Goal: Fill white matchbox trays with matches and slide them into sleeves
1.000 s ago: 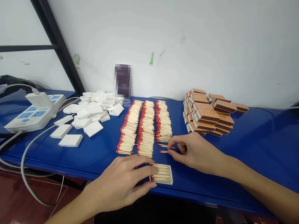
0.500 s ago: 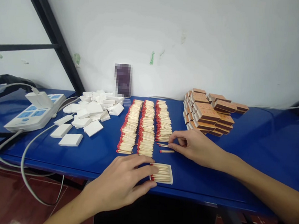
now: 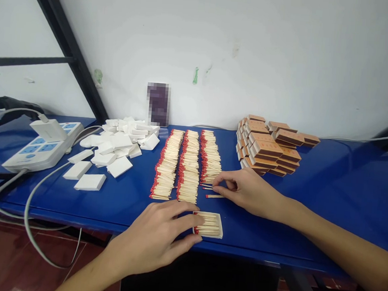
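My left hand [image 3: 158, 232] grips the left end of a small white matchbox tray [image 3: 221, 230] at the table's front edge, fingers along its sides. Red-tipped matches [image 3: 210, 227] lie inside the tray, heads to the left. Behind it, my right hand [image 3: 249, 192] has thumb and forefinger pinched at the tail ends of a few matchsticks [image 3: 207, 188], at the near end of the right-hand row of matches [image 3: 210, 158]. One loose match [image 3: 213, 196] lies just in front of those fingers. Two more match rows, the middle one [image 3: 189, 163] and the left one [image 3: 167, 161], run alongside.
A heap of white trays [image 3: 122, 144] lies at the left, near a power strip [image 3: 42, 145] with looping white cables [image 3: 30, 204]. Brown matchbox sleeves [image 3: 267, 147] are stacked at the right. A blurred dark rectangular object [image 3: 158, 104] leans on the wall.
My right hand has shifted slightly left, closer over the matches at the near end of the right row. My left hand stays on the tray.
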A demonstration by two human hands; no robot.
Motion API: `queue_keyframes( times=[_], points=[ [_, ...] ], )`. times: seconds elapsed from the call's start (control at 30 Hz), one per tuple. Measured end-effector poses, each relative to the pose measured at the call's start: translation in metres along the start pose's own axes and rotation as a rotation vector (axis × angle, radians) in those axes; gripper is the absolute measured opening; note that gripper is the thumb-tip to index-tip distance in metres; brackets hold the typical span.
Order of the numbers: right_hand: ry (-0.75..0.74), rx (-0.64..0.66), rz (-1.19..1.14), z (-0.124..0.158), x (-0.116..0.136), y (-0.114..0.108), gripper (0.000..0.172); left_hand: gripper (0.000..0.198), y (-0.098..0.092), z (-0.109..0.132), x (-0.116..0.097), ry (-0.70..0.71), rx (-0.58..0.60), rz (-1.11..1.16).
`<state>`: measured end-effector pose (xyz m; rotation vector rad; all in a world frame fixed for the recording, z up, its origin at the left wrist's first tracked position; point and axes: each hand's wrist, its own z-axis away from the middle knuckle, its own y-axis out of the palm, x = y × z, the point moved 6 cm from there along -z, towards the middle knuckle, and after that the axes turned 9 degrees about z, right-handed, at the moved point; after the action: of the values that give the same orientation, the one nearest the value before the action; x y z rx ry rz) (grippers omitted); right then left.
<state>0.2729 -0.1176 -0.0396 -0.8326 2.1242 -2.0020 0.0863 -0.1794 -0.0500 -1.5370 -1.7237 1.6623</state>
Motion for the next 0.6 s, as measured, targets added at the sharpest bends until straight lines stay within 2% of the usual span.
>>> queue_keyframes(
  times=[0.2, 0.43, 0.6],
  points=[
    [-0.036, 0.018, 0.002, 0.0011, 0.0011, -0.0005, 0.024, 0.024, -0.0011, 0.0001, 0.0001, 0.004, -0.005, -0.003],
    [-0.022, 0.027, 0.088, 0.0011, -0.0029, -0.0014, 0.02, 0.023, -0.0001, 0.0013, 0.0002, 0.006, -0.006, -0.007],
    [-0.078, 0.016, 0.043, 0.0014, 0.0007, -0.0015, 0.021, 0.023, 0.0003, 0.0006, 0.0007, 0.004, 0.001, 0.001]
  ],
)
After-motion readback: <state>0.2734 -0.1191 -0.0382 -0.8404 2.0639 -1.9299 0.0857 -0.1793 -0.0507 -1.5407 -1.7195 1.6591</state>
